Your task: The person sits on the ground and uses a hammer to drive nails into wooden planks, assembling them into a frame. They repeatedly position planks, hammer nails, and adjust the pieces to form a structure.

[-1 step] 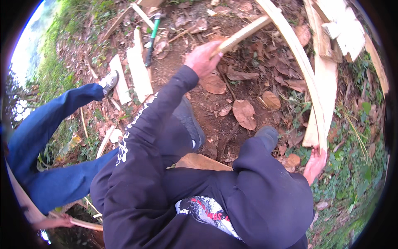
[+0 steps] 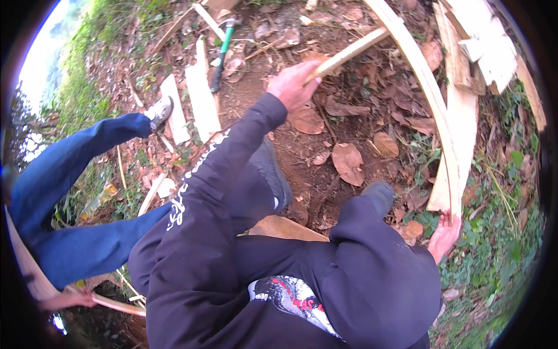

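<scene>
My left hand is closed round the near end of a pale wooden stick, which slants away to the right. Its far end meets a long, curved wooden strip; whether the two are joined, I cannot tell. Beyond the top of the picture the strip runs out of sight. At the right, my right hand grips the strip's lower end, fingers partly hidden behind the wood. A wide pale board lies on the ground under and beside the strip. My knees are bent, one to each side.
A hammer with a green and black handle lies at the far left beside flat wood pieces. Blocks of wood are piled at the upper right. Another person's blue-trousered leg stretches in from the left; their hand touches a thin strip.
The whole view has shifted a little, so everything sits slightly farther right and lower. Both hands keep their holds on the wood.
</scene>
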Demonstrator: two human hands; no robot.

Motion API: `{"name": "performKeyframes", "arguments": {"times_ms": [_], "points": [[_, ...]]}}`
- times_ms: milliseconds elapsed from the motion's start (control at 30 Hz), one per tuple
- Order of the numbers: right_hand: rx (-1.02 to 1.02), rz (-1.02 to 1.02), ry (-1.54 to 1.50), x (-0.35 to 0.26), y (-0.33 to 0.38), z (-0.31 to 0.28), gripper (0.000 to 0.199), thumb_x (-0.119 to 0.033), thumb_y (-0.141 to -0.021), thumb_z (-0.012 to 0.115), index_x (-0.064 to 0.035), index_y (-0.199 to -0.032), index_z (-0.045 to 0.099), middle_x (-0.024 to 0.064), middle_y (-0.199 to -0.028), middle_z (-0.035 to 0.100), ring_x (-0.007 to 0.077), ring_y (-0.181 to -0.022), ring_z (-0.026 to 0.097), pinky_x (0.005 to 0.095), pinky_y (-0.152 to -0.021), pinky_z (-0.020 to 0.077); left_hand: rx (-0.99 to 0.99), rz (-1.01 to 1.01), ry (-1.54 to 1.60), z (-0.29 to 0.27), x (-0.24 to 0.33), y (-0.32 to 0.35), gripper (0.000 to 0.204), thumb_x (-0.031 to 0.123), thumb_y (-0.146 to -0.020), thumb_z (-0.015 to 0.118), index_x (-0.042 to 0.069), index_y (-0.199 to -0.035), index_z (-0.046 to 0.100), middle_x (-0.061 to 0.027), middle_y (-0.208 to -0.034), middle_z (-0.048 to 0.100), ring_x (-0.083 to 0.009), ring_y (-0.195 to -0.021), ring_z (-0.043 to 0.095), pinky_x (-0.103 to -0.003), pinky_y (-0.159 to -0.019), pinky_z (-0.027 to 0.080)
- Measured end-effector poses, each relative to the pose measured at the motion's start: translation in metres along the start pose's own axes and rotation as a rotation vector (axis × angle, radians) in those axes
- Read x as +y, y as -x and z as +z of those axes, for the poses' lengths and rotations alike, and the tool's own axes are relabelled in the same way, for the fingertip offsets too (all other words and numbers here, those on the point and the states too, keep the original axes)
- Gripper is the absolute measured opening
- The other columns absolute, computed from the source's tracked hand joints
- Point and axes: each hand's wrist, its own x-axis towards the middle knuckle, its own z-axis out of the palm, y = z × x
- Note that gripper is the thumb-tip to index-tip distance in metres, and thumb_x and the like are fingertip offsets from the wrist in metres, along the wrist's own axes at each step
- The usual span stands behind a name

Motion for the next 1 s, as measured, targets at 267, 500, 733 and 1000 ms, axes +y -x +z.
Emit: {"name": "performKeyframes", "arguments": {"times_ms": [267,500,733,1000], "points": [[0.011,0.036,0.048,-0.019,0.022,0.024,0.032,-0.025,-0.101,0.059,-0.0020,-0.122,0.053,0.0106,-0.110,0.066,0.0188,-0.100,0.063,0.0326,-0.090,0.0466,0.007,0.001,0.014,-0.026,0.011,0.001,0.041,0.025,-0.095,0.062,0.000,-0.127,0.056,-0.0248,-0.112,0.066,-0.0425,-0.103,0.064,-0.046,-0.089,0.052],[0.020,0.056,0.063,-0.039,0.029,0.033,0.033,-0.030,-0.102,0.055,-0.0048,-0.122,0.054,0.0089,-0.111,0.065,0.0172,-0.100,0.062,0.0321,-0.090,0.0457,0.001,0.006,0.006,-0.034,0.022,-0.010,0.046,0.033,-0.095,0.064,0.002,-0.129,0.055,-0.0226,-0.113,0.066,-0.0410,-0.104,0.064,-0.045,-0.090,0.051],[0.019,0.064,0.001,-0.046,0.026,0.028,0.038,-0.036,-0.103,0.052,-0.0050,-0.125,0.054,0.0092,-0.111,0.066,0.0181,-0.100,0.061,0.0333,-0.091,0.0448,0.266,-0.308,0.099,-0.079,-0.029,-0.022,0.040,0.029,-0.098,0.060,-0.001,-0.123,0.059,-0.0213,-0.103,0.071,-0.0314,-0.094,0.071,-0.040,-0.083,0.056],[0.057,0.112,-0.013,-0.051,0.049,0.042,0.043,-0.040,-0.105,0.047,-0.0029,-0.123,0.056,0.0091,-0.112,0.064,0.0183,-0.101,0.058,0.0329,-0.093,0.0431,0.650,-0.844,-0.240,-0.131,-0.178,0.092,0.040,0.027,-0.090,0.068,0.000,-0.119,0.059,-0.0221,-0.106,0.067,-0.0369,-0.094,0.067,-0.046,-0.085,0.053]]}}
